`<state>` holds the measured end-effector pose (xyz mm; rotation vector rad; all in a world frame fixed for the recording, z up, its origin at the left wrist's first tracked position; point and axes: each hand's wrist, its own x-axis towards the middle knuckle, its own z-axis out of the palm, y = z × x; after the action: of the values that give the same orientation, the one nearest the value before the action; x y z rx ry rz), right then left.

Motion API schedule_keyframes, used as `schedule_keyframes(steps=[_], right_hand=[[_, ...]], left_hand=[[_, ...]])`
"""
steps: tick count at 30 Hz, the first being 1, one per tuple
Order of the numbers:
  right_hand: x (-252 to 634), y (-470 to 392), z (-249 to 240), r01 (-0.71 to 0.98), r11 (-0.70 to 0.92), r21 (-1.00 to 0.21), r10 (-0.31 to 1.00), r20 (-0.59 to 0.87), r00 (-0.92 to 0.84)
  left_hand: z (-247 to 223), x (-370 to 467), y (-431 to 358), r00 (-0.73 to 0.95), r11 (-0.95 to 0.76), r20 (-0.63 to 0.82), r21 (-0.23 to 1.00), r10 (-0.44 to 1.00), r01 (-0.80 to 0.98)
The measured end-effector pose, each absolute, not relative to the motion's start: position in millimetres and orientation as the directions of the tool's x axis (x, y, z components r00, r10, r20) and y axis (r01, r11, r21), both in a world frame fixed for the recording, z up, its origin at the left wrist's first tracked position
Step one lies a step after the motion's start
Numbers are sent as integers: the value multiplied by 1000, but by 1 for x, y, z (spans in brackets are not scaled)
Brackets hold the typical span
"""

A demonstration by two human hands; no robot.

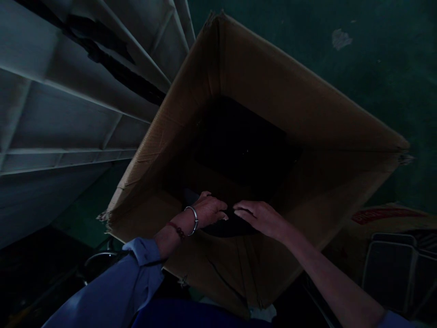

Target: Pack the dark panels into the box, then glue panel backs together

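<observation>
Both my hands reach down into a large, open cardboard box (300, 86). My left hand (210, 212), with a metal bangle and a beaded bracelet at the wrist, has its fingers bent over a dark item (232, 228) near the close wall. Opposite it, my right hand (260, 217) is closed, fingertips almost meeting those of the left, over the same item. Poor light hides what kind of thing it is and how firmly either hand grips it. Deeper in the box lies a black, flat-looking shape (242, 141), its details lost in shadow.
A pale ribbed panel (78, 109) with a dark strap or cable (126, 82) stands along the left. Green floor (375, 68) shows beyond the box. At right lie a sack with red print (385, 214) and dark framed pieces (389, 264).
</observation>
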<state>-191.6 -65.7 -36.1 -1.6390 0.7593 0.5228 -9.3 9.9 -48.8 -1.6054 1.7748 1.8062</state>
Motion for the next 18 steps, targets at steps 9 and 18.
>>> schedule_keyframes(steps=[9, 18], right_hand=[[-176, -58, -51, -812, -165, -559, -230, -779, 583], [-178, -58, -56, -799, -238, -552, -258, -758, 600]], left_hand=[[-67, -12, 14, -421, -309, -692, 671, -586, -674], [-74, -14, 13, -418, -347, -718, 658, -557, -668]])
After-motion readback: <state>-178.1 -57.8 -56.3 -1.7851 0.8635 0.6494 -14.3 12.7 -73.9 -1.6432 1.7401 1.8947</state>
